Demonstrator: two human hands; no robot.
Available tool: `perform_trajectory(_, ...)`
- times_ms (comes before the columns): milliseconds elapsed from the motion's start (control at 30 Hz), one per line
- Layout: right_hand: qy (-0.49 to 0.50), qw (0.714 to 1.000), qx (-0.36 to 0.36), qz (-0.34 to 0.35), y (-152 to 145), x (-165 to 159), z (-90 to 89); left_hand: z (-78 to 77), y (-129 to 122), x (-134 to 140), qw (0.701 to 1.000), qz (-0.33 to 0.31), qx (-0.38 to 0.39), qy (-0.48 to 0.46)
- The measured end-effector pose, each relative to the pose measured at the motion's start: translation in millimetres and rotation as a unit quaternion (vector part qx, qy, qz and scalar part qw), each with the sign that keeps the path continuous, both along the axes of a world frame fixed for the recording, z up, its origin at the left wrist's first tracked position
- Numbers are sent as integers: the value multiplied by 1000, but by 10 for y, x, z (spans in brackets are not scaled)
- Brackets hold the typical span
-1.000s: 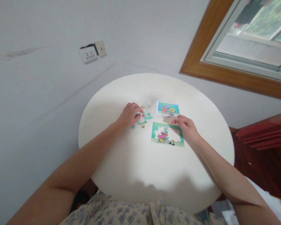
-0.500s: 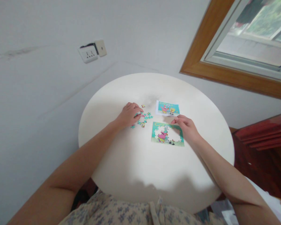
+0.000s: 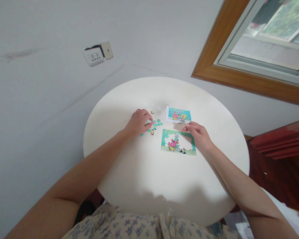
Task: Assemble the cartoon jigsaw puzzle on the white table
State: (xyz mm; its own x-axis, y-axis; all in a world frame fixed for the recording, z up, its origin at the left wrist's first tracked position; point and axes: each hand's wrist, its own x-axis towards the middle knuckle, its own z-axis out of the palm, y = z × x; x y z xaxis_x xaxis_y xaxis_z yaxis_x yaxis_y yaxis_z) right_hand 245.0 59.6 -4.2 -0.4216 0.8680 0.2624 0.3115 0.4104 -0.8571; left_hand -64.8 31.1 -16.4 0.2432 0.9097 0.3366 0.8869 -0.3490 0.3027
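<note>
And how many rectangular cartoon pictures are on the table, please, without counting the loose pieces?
2: the small printed card lies farther away, and the partly filled puzzle lies nearer, beside the right hand. I see no sign of others hidden.

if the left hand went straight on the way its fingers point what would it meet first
Most likely the loose puzzle pieces just past the fingertips of the left hand, though its height above them is unclear, so it might pass over.
</note>
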Motion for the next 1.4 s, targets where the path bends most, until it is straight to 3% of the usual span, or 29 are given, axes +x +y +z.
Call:
perform_trajectory(600, 0, 1000, 3, 2, 31, 13, -46, 20, 8, -146, 1000, -25, -10, 15)
perform_trajectory(967, -2, 1000, -7, 8, 9, 1, -19, -8, 27, -75, 999, -32, 0, 2)
perform_trajectory(1400, -17, 1000, 4, 12, 7, 8, -6, 100, -18, -115, 999, -33, 0, 41)
